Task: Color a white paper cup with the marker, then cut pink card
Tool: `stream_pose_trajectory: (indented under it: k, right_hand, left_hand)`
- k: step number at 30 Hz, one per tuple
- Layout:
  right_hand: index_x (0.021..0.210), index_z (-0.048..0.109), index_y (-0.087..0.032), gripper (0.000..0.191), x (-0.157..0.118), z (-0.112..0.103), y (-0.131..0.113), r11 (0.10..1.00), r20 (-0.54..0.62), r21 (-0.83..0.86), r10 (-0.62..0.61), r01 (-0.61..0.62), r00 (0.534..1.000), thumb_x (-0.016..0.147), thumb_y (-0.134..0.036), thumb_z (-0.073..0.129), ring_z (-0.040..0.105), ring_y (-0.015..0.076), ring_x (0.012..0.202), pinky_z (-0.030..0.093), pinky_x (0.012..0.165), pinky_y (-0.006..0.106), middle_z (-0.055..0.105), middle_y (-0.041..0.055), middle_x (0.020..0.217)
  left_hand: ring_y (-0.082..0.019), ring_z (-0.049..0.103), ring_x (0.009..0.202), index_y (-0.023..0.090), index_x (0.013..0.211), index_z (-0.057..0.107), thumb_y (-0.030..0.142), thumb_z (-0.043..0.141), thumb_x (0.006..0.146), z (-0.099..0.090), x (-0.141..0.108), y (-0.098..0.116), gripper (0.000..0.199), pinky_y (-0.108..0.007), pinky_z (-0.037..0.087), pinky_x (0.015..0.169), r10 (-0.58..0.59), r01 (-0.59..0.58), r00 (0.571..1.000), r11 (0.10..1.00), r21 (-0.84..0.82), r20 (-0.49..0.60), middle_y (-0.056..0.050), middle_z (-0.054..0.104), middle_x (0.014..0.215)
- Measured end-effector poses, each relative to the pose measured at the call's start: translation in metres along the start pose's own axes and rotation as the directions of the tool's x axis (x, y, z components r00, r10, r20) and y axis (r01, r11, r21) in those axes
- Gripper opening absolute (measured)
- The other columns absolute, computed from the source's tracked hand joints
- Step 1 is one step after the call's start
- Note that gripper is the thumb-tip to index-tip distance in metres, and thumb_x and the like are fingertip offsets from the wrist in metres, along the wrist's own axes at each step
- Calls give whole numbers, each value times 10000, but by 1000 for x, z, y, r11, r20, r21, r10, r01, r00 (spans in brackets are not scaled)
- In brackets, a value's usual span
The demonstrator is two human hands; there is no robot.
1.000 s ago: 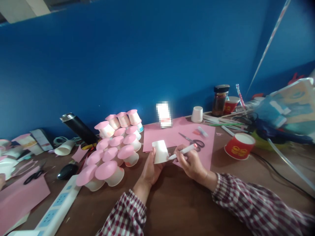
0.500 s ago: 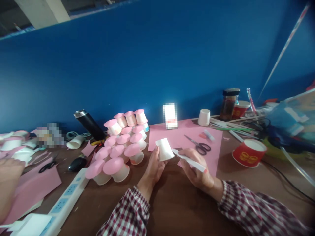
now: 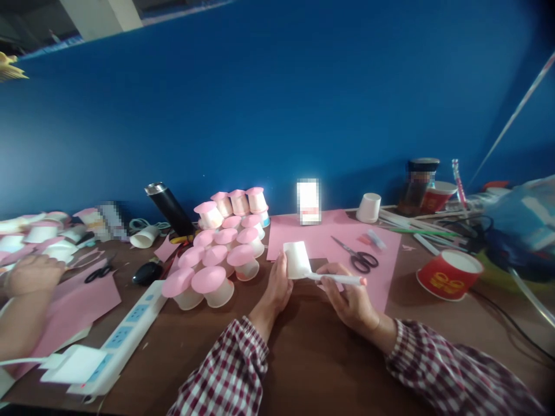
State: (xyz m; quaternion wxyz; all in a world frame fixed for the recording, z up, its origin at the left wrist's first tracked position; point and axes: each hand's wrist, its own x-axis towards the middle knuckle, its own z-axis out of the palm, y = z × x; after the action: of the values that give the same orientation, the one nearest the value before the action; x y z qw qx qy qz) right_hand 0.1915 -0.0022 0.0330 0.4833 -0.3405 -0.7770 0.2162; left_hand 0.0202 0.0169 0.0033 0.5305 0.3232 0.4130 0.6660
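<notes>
A plain white paper cup point(image 3: 297, 260) is held in my left hand point(image 3: 277, 289), raised off the table with its wide rim downward. My right hand point(image 3: 351, 300) is closed around a white marker point(image 3: 342, 279) with a reddish end. The marker's tip meets the cup near its lower right rim. Left of my hands stand several upturned paper cups topped with pink paper discs point(image 3: 212, 278). Behind my right hand, black-handled scissors point(image 3: 363, 261) lie on a sheet of pink paper point(image 3: 286, 231).
At the left, another person's hand point(image 3: 37, 274) rests near more cups. A power strip point(image 3: 125, 335), a computer mouse point(image 3: 147, 274) and a black flask point(image 3: 171, 209) are on that side. Rightward are a red paper bowl point(image 3: 448, 278), a white cup point(image 3: 369, 208) and a dark-lidded jar point(image 3: 414, 193).
The cup now sits more upright in my left hand, and the marker lies flatter against its rim. The view has shifted slightly left. The other person's hand shows more fully.
</notes>
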Motion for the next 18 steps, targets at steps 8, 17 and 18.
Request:
stream_pose_trajectory:
  k: [8, 17, 18]
  right_hand:
    - [949, 557, -190, 106, 0, 1, -5, 998, 23, -35, -55, 55, 998, 912, -237, 469, 594, 146, 632, 488, 608, 279, 626, 30, 777]
    - [936, 557, -193, 110, 1, 2, -2, 998, 44, -48, -41, 43, 998, 916, -246, 462, 607, 146, 651, 491, 592, 264, 642, 39, 805]
    - [934, 557, -192, 112, 1, 2, -3, 998, 44, -50, -37, 39, 998, 917, -248, 461, 606, 145, 647, 490, 594, 264, 640, 38, 801]
  left_hand:
    - [-318, 265, 1382, 158, 1077, 615, 277, 622, 752, 4, -6, 12, 346, -423, 253, 1117, 22, -6, 998, 968, 249, -60, -164, 514, 1340]
    - [-305, 357, 1340, 118, 1155, 588, 347, 525, 844, 17, -13, 25, 391, -413, 277, 1108, -7, 21, 999, 935, 355, -42, -183, 482, 1375]
    - [-304, 365, 1335, 108, 1176, 576, 345, 509, 855, 17, -13, 25, 405, -414, 277, 1109, -5, 16, 1000, 927, 375, -30, -188, 474, 1380]
